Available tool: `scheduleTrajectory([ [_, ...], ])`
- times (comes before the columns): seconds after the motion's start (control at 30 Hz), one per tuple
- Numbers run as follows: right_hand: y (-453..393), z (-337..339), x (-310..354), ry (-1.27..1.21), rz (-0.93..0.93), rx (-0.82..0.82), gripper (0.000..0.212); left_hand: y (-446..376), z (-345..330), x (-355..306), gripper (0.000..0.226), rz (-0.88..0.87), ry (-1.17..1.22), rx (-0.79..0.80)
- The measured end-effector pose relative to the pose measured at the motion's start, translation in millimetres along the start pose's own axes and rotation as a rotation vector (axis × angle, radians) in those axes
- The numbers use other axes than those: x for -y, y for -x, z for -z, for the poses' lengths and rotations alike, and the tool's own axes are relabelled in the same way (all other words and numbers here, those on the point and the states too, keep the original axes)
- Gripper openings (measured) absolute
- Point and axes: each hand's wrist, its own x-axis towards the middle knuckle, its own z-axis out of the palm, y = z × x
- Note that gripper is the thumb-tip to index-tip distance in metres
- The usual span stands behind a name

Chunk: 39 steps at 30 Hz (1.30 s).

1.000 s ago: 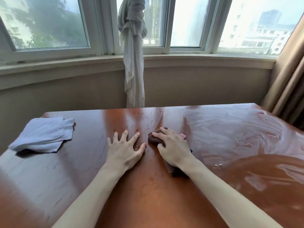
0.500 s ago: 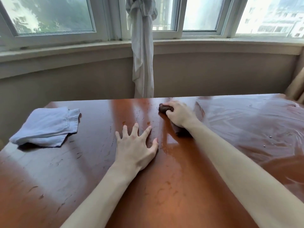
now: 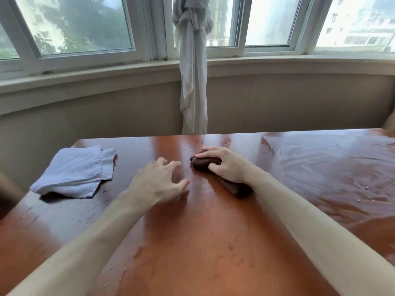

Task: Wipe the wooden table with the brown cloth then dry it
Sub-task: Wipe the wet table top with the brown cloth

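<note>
Nearest me, my left hand (image 3: 159, 183) hovers or rests lightly on the reddish-brown wooden table (image 3: 203, 242), fingers spread and loosely bent, holding nothing. Just beyond and to its right, my right hand (image 3: 226, 164) presses and grips the rolled dark-brown cloth (image 3: 205, 163), whose long axis runs from my wrist away toward the far left. Farther to the left of both hands lies a folded pale-blue towel (image 3: 74, 171), nearer my left hand, which I judge should fetch it for drying.
</note>
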Motion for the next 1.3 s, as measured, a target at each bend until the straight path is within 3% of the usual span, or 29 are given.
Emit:
scheduleTrajectory([
  [0.1,-39.1,1.1,3.8,0.117,-0.353,-0.198,0.050,16.8,-13.8,15.7,0.084,0.061,-0.053,0.074],
  [0.17,-66.3,-18.4,27.2,0.227,-0.456,-0.248,0.047,20.7,-18.2,19.0,0.086,0.070,-0.044,0.053],
  [0.23,-87.2,-42.0,55.0,0.234,-0.272,-0.202,0.048,18.0,-16.3,19.0,0.086,0.065,-0.062,0.039],
  [0.3,-98.2,-50.5,68.9,0.139,-0.013,-0.043,0.051,16.4,-14.4,18.2,0.085,0.050,-0.091,0.035],
  [0.37,-109.1,-39.0,56.8,0.046,0.053,0.050,0.051,16.2,-15.3,20.0,0.085,0.053,-0.099,0.019],
  [0.5,-120.9,-9.9,-3.1,0.114,-0.353,-0.230,0.046,16.8,-18.9,22.5,0.087,0.068,-0.104,0.019],
  [0.57,-108.0,-6.4,-13.1,0.165,-0.431,-0.256,0.046,16.1,-18.1,22.5,0.087,0.068,-0.100,0.032],
  [0.87,73.6,-6.0,48.0,0.112,-0.046,-0.006,0.056,22.9,-13.8,18.2,0.085,0.073,-0.081,0.043],
  [0.97,111.0,10.5,43.2,0.068,-0.020,0.038,0.058,24.5,-13.9,17.9,0.085,0.071,-0.078,0.043],
  [1.13,49.8,34.1,-13.1,0.071,-0.246,-0.181,0.050,26.8,-17.6,18.8,0.083,0.055,-0.102,0.022],
  [1.3,-54.2,27.1,-47.3,0.188,-0.473,-0.271,0.048,23.6,-28.1,19.5,0.082,0.064,-0.107,-0.006],
])
